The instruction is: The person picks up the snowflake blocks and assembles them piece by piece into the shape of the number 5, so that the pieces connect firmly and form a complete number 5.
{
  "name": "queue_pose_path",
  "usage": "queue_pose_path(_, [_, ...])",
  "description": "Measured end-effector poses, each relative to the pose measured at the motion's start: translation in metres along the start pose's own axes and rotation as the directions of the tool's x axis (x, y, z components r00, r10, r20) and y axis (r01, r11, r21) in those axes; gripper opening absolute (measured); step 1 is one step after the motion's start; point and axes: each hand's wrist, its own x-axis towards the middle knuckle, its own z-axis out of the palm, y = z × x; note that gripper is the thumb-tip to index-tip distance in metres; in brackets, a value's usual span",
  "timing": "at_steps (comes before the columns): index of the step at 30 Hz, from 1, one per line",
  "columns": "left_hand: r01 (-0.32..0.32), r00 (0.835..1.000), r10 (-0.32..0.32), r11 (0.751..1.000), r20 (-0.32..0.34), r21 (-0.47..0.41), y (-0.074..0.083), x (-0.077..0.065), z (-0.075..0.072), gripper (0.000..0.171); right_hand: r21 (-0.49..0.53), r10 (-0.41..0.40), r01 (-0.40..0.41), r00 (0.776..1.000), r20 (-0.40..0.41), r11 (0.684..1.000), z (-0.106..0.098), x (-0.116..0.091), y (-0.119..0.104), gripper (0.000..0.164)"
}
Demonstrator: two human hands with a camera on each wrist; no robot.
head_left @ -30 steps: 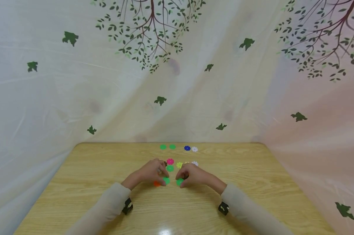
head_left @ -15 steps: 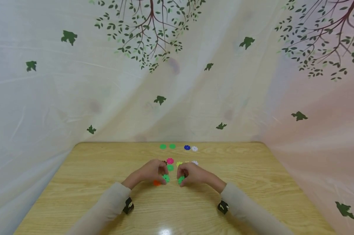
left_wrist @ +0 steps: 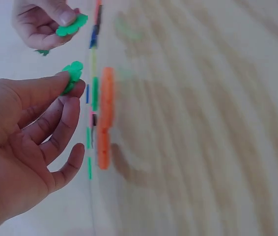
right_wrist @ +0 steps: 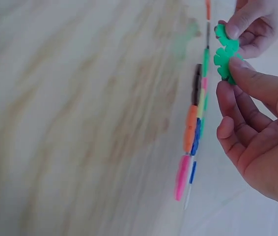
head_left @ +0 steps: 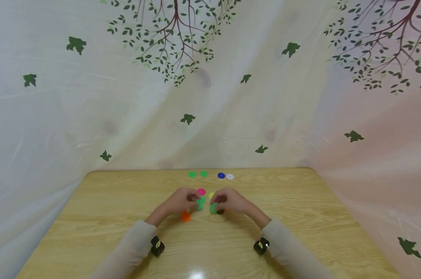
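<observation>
Between thumb and index finger my left hand (head_left: 182,200) pinches a green flower-shaped plastic disc (left_wrist: 74,73), its other fingers loosely bent. My right hand (head_left: 232,200) pinches a similar green notched disc (right_wrist: 223,60) by its edge. Both discs are held up above the table, facing each other with a small gap in the head view. Below the left hand lies an orange disc (head_left: 185,217). A brown disc (head_left: 220,211) shows just under the right fingers. Beyond the hands are a pink disc (head_left: 201,192) and a yellow disc (head_left: 211,195), partly covered by the right hand.
Towards the back of the wooden table (head_left: 119,193) lie two green discs (head_left: 192,174), a blue disc (head_left: 221,175) and a white disc (head_left: 230,176). A pale curtain (head_left: 144,116) with printed trees and leaves hangs behind the far edge.
Both hands have lifted slightly and moved a little farther from the body, with the green discs turning in the fingers. More of the orange disc and a brown disc now show beneath the hands.
</observation>
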Motion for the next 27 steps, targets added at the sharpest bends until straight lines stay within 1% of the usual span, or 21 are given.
queue_pose_path(3, [0.001, 0.999, -0.003, 0.999, -0.044, -0.050, -0.001, 0.002, -0.002, 0.014, 0.000, -0.013, 0.013, 0.999, -0.053, 1.000, -0.004, 0.002, 0.000, 0.008])
queue_pose_path(7, [-0.016, 0.996, 0.004, 0.992, -0.092, -0.128, 0.001, 0.004, -0.007, 0.018, 0.003, -0.039, 0.039, 0.992, -0.122, 0.999, -0.008, 0.005, -0.001, 0.007])
queue_pose_path(10, [-0.024, 0.994, 0.005, 0.983, -0.105, -0.182, 0.005, 0.004, -0.010, 0.020, 0.039, -0.057, 0.065, 0.985, -0.164, 0.997, -0.011, 0.007, -0.003, 0.008])
queue_pose_path(15, [-0.046, 0.994, 0.017, 0.963, -0.109, -0.264, 0.012, 0.005, -0.014, 0.027, 0.098, -0.054, 0.077, 0.974, -0.218, 0.992, -0.015, 0.012, -0.009, 0.008])
queue_pose_path(17, [-0.054, 0.993, 0.021, 0.959, -0.120, -0.279, 0.015, 0.005, -0.016, 0.028, 0.129, -0.046, 0.078, 0.971, -0.234, 0.989, -0.016, 0.014, -0.012, 0.008])
queue_pose_path(21, [-0.067, 0.988, 0.024, 0.958, -0.154, -0.280, 0.017, 0.007, -0.019, 0.029, 0.199, -0.020, 0.074, 0.965, -0.261, 0.977, -0.018, 0.017, -0.016, 0.010])
queue_pose_path(23, [-0.078, 0.985, 0.032, 0.958, -0.168, -0.276, 0.017, 0.008, -0.020, 0.031, 0.215, -0.018, 0.079, 0.962, -0.274, 0.973, -0.018, 0.019, -0.018, 0.011])
queue_pose_path(27, [-0.073, 0.982, 0.017, 0.953, -0.189, -0.295, 0.021, 0.009, -0.024, 0.032, 0.217, -0.022, 0.093, 0.950, -0.312, 0.972, -0.021, 0.023, -0.019, 0.013])
